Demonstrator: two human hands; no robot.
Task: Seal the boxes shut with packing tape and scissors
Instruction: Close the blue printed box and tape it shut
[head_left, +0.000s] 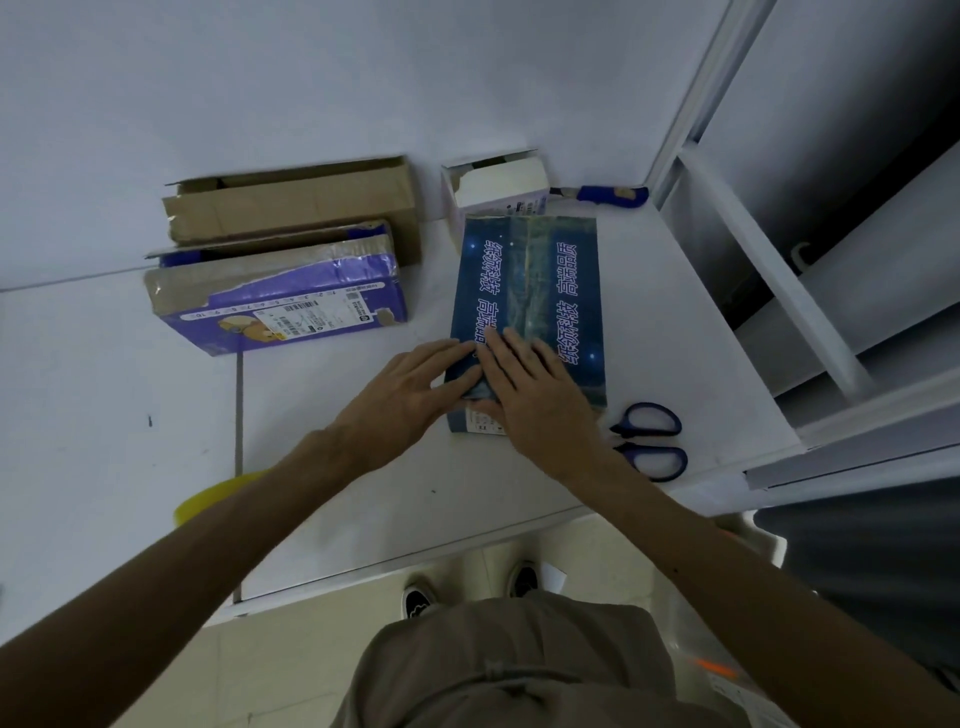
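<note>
A dark blue box with white lettering lies flat on the white table, a strip of clear tape running down its middle seam. My left hand presses with straight fingers on the box's near left corner. My right hand lies flat beside it, fingers spread over the taped seam at the near end. Blue-handled scissors lie on the table just right of my right wrist. A yellow tape roll sits near the table's front, partly hidden under my left forearm.
A purple box with torn tape and an open brown carton stand at the back left. A small open white box stands behind the blue box, a blue utility knife beside it. White shelving borders the right.
</note>
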